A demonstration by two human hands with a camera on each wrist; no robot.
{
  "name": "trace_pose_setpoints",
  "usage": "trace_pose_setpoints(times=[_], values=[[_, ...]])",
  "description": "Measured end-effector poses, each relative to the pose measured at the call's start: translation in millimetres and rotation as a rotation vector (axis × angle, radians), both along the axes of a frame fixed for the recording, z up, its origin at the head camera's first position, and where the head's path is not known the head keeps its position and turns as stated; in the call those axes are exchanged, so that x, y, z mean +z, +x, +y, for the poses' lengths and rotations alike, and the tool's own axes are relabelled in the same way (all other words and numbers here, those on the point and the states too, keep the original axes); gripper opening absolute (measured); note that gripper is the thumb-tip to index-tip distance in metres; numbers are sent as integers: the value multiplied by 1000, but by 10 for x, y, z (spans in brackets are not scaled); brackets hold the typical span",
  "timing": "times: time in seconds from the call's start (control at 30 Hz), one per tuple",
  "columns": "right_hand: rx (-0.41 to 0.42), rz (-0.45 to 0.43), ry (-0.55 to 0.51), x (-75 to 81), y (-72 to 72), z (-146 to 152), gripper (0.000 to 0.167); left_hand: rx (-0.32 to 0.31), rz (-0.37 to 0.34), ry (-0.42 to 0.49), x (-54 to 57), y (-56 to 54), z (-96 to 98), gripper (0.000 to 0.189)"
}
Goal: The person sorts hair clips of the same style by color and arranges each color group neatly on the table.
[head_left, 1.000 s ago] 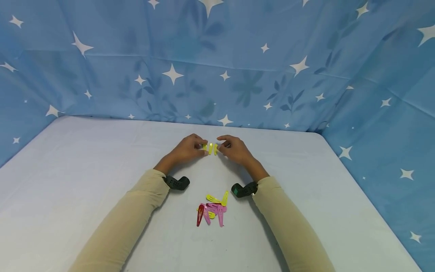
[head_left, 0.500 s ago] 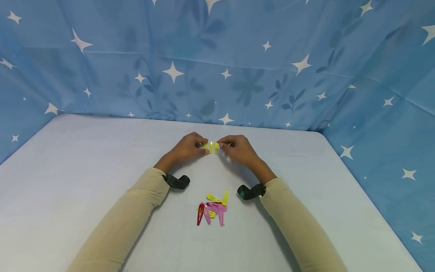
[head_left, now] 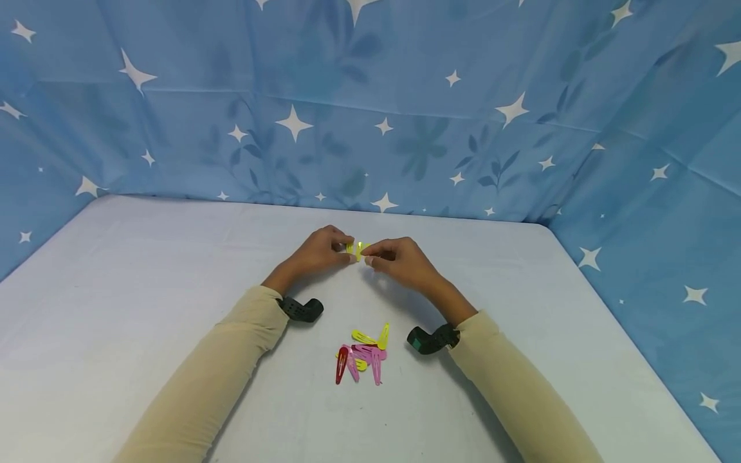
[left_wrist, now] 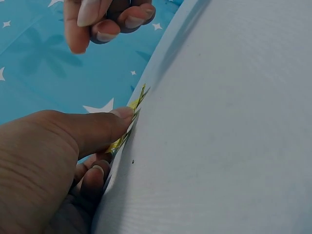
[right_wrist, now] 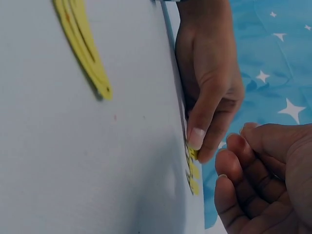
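Note:
A yellow snap hair clip (head_left: 350, 248) lies on the white table between the thumb and fingers of my left hand (head_left: 321, 253), which pinches it. Beside that clip is another yellow hair clip (head_left: 359, 251), and a third is mostly covered by my right hand (head_left: 408, 262) in the head view. In the right wrist view the yellow clips (right_wrist: 195, 187) form a short row beyond the left thumb. My right hand (right_wrist: 263, 180) hovers just above the row's right end, its fingers loosely bent and nothing between them.
Nearer to me lies a loose pile of pink, red and yellow hair clips (head_left: 376, 368). A white cloth covers the table (head_left: 173, 289). Behind and to the right hangs a blue curtain (head_left: 347, 154) with white stars.
My right hand has let go of the rightmost yellow clip and lifted off it, now covering part of the row. My left hand stays in place on its clip.

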State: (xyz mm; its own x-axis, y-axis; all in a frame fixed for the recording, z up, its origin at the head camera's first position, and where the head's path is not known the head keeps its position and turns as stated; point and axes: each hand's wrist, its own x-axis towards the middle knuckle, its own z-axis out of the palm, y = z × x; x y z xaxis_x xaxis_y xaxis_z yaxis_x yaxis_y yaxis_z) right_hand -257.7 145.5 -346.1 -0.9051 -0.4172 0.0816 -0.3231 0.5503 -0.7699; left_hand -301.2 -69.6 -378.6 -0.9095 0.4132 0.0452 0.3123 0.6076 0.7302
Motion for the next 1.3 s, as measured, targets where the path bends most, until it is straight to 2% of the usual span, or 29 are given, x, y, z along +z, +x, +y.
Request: trace_pose_setpoints(times=[0.37, 0.67, 1.0, 1.3], values=[[58, -138, -54, 46, 228, 12, 27, 19, 7, -20, -4, 6, 4, 49], [152, -131, -2, 27, 419, 31, 24, 11, 12, -20, -17, -6, 10, 50], [257, -127, 1, -23, 499, 50, 24, 22, -3, -14, -9, 7, 25, 50], [328, -173, 39, -46, 577, 46, 23, 39, -4, 0, -19, 3, 25, 48]])
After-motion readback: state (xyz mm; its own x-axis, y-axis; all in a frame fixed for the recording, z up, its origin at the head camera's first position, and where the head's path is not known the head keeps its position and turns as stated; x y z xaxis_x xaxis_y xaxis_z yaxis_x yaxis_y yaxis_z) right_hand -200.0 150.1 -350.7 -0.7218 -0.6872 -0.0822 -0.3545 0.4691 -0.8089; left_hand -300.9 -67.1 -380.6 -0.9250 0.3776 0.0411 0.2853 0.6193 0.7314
